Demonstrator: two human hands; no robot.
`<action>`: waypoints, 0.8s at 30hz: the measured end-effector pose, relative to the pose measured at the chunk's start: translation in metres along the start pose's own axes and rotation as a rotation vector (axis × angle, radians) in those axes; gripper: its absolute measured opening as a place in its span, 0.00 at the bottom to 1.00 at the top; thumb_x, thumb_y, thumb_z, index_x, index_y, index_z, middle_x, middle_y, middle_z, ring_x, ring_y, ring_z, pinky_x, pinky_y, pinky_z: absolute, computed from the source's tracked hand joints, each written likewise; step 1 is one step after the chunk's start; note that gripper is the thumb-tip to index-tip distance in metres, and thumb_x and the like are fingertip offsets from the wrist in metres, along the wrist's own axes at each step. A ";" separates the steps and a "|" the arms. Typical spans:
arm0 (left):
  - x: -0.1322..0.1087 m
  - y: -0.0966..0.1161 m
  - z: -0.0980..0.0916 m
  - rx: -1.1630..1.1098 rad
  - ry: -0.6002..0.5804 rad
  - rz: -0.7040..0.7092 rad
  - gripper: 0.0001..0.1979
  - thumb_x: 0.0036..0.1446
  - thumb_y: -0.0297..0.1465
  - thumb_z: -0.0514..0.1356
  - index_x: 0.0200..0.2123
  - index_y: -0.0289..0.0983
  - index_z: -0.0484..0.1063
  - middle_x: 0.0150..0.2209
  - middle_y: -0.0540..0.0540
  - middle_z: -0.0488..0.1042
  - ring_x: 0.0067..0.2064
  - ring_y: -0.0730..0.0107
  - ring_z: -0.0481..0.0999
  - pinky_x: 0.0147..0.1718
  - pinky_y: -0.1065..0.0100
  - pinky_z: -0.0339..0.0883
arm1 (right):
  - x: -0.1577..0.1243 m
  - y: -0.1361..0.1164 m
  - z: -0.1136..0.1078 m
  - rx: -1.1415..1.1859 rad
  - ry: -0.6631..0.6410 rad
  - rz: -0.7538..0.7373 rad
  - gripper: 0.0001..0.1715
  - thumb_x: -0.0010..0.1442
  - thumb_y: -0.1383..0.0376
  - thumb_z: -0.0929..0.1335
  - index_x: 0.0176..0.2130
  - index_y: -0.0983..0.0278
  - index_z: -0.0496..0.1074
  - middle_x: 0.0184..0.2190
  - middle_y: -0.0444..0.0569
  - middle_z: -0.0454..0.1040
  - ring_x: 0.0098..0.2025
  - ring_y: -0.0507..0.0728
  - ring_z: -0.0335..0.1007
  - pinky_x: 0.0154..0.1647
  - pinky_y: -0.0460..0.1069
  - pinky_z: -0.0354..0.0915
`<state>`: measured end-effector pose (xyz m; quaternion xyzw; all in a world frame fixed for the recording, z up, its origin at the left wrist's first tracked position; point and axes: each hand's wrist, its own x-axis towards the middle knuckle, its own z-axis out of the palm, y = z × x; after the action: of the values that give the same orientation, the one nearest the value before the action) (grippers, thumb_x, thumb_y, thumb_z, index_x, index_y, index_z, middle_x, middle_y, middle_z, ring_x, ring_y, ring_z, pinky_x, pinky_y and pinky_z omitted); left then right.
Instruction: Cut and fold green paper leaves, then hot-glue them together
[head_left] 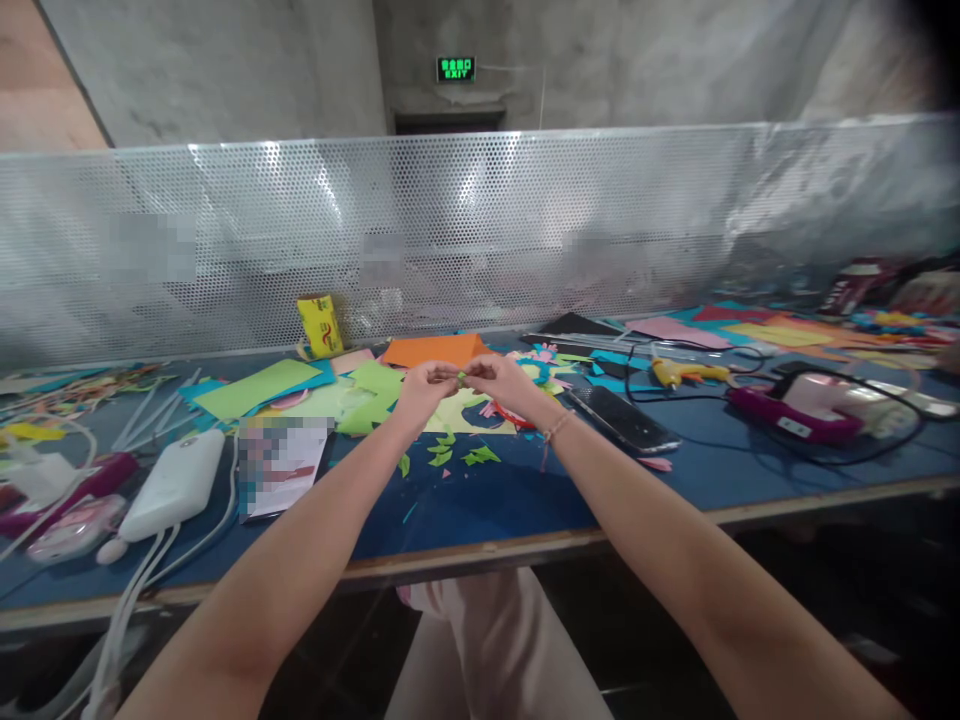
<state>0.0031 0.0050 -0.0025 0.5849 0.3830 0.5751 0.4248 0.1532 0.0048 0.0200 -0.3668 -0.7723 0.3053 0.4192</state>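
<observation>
A small green piece (461, 377) is pinched by left hand (433, 381) and right hand (493, 377) before the orange sheet (433, 350); light fingertip pressure is advised.

Small green piece (462, 377) between fingertips (474, 378)

Rather dim and greyish, white streaks of glare on the metal screen (420, 190), square pixel patches there, green glow from the exit sign (456, 69), deep shadow under the table (465, 515), soft blur and stretching toward both sides, dark upper right corner
</observation>
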 end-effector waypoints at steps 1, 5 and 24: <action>0.000 0.000 0.000 0.007 0.001 0.010 0.10 0.38 0.27 0.63 0.28 0.32 0.70 0.27 0.46 0.72 0.29 0.73 0.72 0.33 0.67 0.67 | 0.000 -0.001 0.000 0.015 -0.004 0.004 0.03 0.48 0.68 0.67 0.28 0.67 0.68 0.25 0.47 0.71 0.28 0.49 0.67 0.30 0.44 0.65; 0.000 -0.001 0.000 0.108 0.040 0.046 0.08 0.38 0.27 0.63 0.26 0.33 0.70 0.26 0.47 0.72 0.27 0.73 0.71 0.32 0.67 0.67 | 0.000 0.000 0.001 0.066 -0.024 0.072 0.04 0.49 0.69 0.67 0.29 0.67 0.67 0.26 0.49 0.72 0.29 0.51 0.70 0.30 0.45 0.66; 0.001 0.001 -0.001 0.190 -0.003 0.075 0.07 0.39 0.27 0.62 0.26 0.34 0.69 0.24 0.48 0.71 0.27 0.72 0.71 0.29 0.68 0.66 | 0.000 0.001 0.000 0.007 -0.031 0.022 0.01 0.50 0.69 0.65 0.28 0.66 0.65 0.24 0.46 0.70 0.27 0.50 0.68 0.28 0.45 0.64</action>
<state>0.0026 0.0060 -0.0012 0.6373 0.4131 0.5508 0.3461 0.1534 0.0053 0.0189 -0.3690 -0.7737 0.3179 0.4051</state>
